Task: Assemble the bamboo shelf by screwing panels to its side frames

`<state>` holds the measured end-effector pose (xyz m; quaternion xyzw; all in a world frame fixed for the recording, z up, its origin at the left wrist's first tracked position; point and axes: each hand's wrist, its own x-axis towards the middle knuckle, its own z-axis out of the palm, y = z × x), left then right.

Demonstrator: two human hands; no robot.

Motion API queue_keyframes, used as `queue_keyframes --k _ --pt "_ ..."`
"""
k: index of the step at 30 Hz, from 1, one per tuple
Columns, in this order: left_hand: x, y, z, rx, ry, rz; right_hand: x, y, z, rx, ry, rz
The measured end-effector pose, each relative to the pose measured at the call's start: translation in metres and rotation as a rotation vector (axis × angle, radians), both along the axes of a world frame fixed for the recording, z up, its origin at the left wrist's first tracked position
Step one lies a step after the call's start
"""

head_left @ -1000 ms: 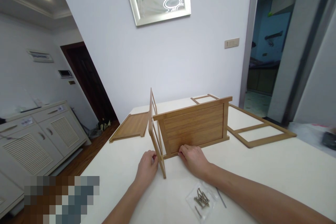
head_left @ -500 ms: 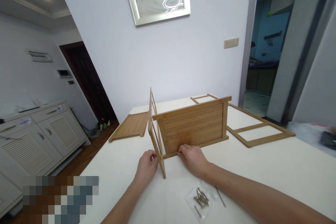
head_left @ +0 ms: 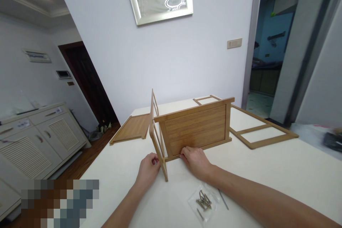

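A wooden shelf panel (head_left: 197,124) stands on its long edge on the white table. Its left end meets an upright wooden side frame (head_left: 159,148). My right hand (head_left: 196,160) grips the panel's lower edge near that joint, fingers curled over the rail. On the frame's outer side, my left hand (head_left: 149,165) is closed close against it, low down by the joint. Its fingertips are turned away behind the frame, so what they hold cannot be seen. Closer to me lies a clear plastic bag (head_left: 191,201) with several screws (head_left: 204,199).
A thin metal rod, maybe a hex key (head_left: 223,199), lies beside the bag under my right forearm. Another wooden panel (head_left: 133,126) lies flat at the back left. A second side frame (head_left: 275,141) lies flat at the right, reaching the table's (head_left: 301,171) far edge by the wall.
The view has drifted very slightly, shifting everything a little to the left. Both hands keep their places at the panel and the side frame.
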<state>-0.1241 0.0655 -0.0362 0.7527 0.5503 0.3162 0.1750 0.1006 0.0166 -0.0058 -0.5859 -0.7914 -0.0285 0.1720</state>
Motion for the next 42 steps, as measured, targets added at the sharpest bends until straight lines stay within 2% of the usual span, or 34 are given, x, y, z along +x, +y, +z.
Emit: queue_keyframes --k 7,15,21,27,42 --pt "0.001 -0.0051 0.0037 0.063 0.122 -0.012 -0.0003 -0.0002 -0.0004 0.007 -0.012 -0.012" --pt "0.0015 -0.0009 -0.0002 0.013 0.098 -0.001 -0.0009 0.0013 -0.0028 0.018 -0.019 -0.033" --pt "0.0025 -0.0064 0.005 0.098 0.126 -0.026 -0.0001 0.0022 -0.0047 0.026 -0.019 -0.045" --pt "0.0031 -0.0025 0.003 0.021 0.126 -0.017 -0.0002 0.0015 -0.0031 0.023 -0.003 -0.026" --pt "0.0037 0.0016 0.0025 -0.031 0.023 0.024 -0.0028 -0.0012 -0.0057 0.091 -0.053 0.002"
